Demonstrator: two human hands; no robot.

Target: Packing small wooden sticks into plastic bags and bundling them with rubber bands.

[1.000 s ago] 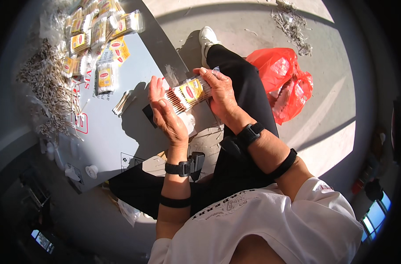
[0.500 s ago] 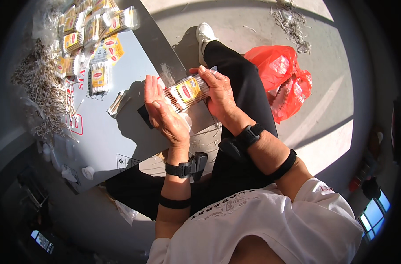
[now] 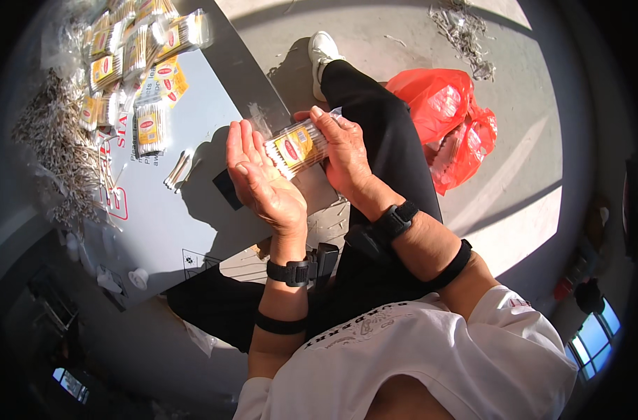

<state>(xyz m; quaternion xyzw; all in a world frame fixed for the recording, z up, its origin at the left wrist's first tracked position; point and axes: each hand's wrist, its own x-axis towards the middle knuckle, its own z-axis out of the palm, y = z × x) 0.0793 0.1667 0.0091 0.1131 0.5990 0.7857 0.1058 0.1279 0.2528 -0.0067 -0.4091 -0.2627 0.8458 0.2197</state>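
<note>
My right hand [image 3: 345,150] grips one end of a clear packet of cotton swabs [image 3: 296,150] with a yellow label, its thumb on top. Beside the packet's other end, my left hand [image 3: 263,178] is open, palm turned up and fingers stretched out. Both hands are above the near right edge of the grey board [image 3: 210,182]. A few loose cotton swabs [image 3: 178,170] lie on the board left of my left hand. Farther left rests a single filled packet [image 3: 151,129].
At the far left, several filled packets [image 3: 133,52] are piled next to a large heap of loose swabs [image 3: 60,140]. Yellow label cards [image 3: 170,80] lie by the pile. A red plastic bag [image 3: 438,105] stands on the floor right of my leg, and scattered swabs [image 3: 466,38] lie beyond it.
My left hand has turned its palm farther up and drawn slightly away from the packet's end. My right hand still holds the packet, now shifted slightly left.
</note>
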